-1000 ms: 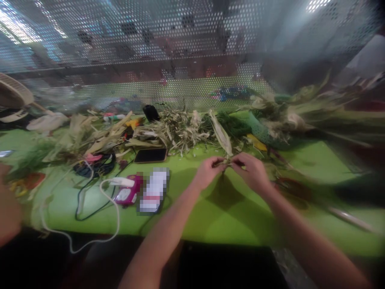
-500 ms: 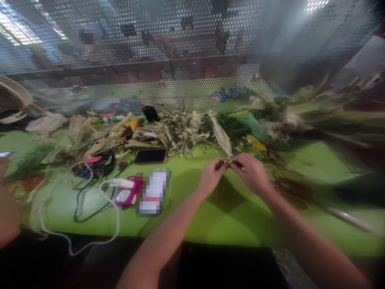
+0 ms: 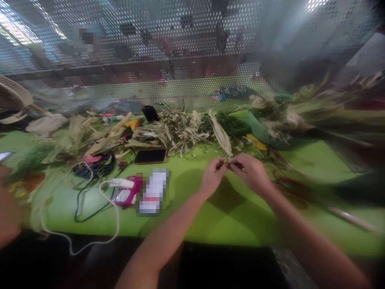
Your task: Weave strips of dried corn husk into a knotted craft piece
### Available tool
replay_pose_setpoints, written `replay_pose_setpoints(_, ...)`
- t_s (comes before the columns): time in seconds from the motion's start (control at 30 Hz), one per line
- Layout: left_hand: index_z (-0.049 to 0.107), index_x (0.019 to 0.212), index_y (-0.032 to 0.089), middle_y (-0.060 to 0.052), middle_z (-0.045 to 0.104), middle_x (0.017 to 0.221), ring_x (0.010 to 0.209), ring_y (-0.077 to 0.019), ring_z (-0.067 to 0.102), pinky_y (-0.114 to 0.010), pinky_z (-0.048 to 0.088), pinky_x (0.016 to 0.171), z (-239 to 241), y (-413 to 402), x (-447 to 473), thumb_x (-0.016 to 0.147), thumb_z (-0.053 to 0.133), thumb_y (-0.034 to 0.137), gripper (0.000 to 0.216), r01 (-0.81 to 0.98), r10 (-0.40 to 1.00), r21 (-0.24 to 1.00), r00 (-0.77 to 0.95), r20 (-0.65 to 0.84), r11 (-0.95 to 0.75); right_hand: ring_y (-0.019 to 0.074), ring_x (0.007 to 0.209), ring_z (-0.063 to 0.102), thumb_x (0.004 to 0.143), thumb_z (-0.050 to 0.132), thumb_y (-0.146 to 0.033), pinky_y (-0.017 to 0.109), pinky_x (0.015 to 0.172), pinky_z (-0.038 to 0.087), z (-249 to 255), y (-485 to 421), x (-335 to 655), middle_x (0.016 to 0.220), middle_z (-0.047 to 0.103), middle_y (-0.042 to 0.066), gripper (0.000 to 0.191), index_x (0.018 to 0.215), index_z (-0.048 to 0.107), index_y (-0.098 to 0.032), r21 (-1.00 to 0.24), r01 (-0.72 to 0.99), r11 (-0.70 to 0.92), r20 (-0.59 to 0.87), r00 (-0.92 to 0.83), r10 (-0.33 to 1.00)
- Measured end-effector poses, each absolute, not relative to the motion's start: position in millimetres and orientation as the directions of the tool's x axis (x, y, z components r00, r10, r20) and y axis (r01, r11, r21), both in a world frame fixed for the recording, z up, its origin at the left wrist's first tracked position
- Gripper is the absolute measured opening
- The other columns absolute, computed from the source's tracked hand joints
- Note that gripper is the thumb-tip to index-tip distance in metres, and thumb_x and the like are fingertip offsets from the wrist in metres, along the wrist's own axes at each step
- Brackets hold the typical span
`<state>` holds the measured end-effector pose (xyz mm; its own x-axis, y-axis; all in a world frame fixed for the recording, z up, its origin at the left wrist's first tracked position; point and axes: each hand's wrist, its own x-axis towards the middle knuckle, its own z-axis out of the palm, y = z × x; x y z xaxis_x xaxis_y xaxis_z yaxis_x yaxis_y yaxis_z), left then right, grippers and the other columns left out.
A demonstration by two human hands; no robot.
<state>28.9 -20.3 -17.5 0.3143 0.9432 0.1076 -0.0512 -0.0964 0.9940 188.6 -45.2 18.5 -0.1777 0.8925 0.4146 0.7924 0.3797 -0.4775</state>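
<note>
My left hand (image 3: 213, 176) and my right hand (image 3: 252, 171) meet above the green tabletop (image 3: 192, 224), fingertips pinched close together. Between them is a small pale-green strip of corn husk (image 3: 227, 159), mostly covered by the fingers. A longer dried corn husk (image 3: 221, 134) reaches back just beyond my fingertips; whether it joins the held strip I cannot tell. Behind it lies a heap of shredded dry husk pieces (image 3: 188, 130).
A dark phone (image 3: 150, 156), a pixelated bright rectangle (image 3: 154, 192) and a magenta case (image 3: 130, 194) with a white cable (image 3: 118, 216) lie left of my hands. A green basket (image 3: 260, 128) stands at right. Another person's arm (image 3: 9, 208) enters at left. Perforated metal panel (image 3: 180, 92) behind.
Both my hands stay in nearly the same place, the fingers shifting only slightly around the husk strip. The other person's arm at left has moved a little.
</note>
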Motion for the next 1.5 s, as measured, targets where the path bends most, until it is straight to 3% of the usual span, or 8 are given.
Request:
replay_pose_setpoints(0.13,0.065,0.089,0.016,-0.001,0.064,0.082,0.077,-0.0136,0.055,-0.025,0.042,0.075,-16.9,-16.2,25.8,0.086,0.059,0.034,0.019,-0.057,0.955,0.997,0.289,0.075,-0.061,0.0180,0.071,0.061,0.084,0.066,-0.024,0.028,0.064,0.043,18.4,-45.3,190.5,0.077,0.068,0.004,0.007,0.080,0.067,-0.019,-0.560,0.747,0.360,0.405,-0.132,0.905)
replay_pose_setpoints(0.3,0.065,0.086,0.016,-0.001,0.064,0.080,0.076,-0.0134,0.055,-0.025,0.041,0.074,-15.6,-15.2,22.2,0.086,0.059,0.032,0.018,-0.042,0.934,0.996,0.344,0.093,-0.083,0.0171,0.074,0.063,0.087,0.065,-0.033,0.028,0.067,0.049,20.2,-41.5,197.6,0.091,0.070,0.005,0.022,0.105,0.071,-0.021,-0.675,0.635,0.375,0.418,-0.089,0.904)
replay_pose_setpoints(0.43,0.066,0.090,0.015,-0.003,0.065,0.083,0.077,-0.0135,0.056,-0.025,0.041,0.073,-15.5,-15.9,22.3,0.086,0.060,0.034,0.020,-0.053,0.917,0.995,0.386,0.101,-0.088,0.0175,0.075,0.064,0.088,0.064,-0.032,0.028,0.066,0.049,18.0,-39.1,197.6,0.090,0.071,0.005,0.018,0.099,0.074,-0.022,-0.697,0.611,0.374,0.404,-0.097,0.910)
replay_pose_setpoints(0.6,0.069,0.090,0.015,-0.004,0.068,0.087,0.082,-0.0153,0.059,-0.027,0.043,0.080,-11.7,-17.1,24.7,0.085,0.062,0.033,0.020,-0.111,0.915,0.993,0.394,0.087,-0.047,0.0178,0.073,0.062,0.087,0.065,-0.029,0.028,0.067,0.047,17.0,-39.8,194.9,0.082,0.070,0.004,0.010,0.087,0.071,-0.021,-0.660,0.662,0.355,0.416,-0.072,0.907)
replay_pose_setpoints(0.87,0.069,0.081,0.017,-0.001,0.067,0.079,0.077,-0.0138,0.057,-0.026,0.041,0.076,-9.8,-18.7,27.5,0.080,0.064,0.028,0.012,-0.140,0.937,0.990,0.347,0.025,0.026,0.0190,0.077,0.060,0.090,0.059,-0.024,0.028,0.068,0.043,19.4,-41.8,191.6,0.081,0.065,0.004,0.009,0.082,0.063,-0.021,-0.542,0.756,0.367,0.448,-0.109,0.887)
replay_pose_setpoints(1.5,0.066,0.075,0.016,0.000,0.062,0.070,0.066,-0.0120,0.059,-0.028,0.047,0.071,-6.3,-20.4,27.2,0.077,0.063,0.025,0.010,-0.265,0.946,0.959,0.323,-0.012,0.103,0.0191,0.074,0.063,0.089,0.058,-0.027,0.028,0.068,0.046,21.6,-43.5,192.6,0.082,0.070,0.004,0.011,0.085,0.067,-0.021,-0.621,0.694,0.364,0.395,-0.125,0.910)
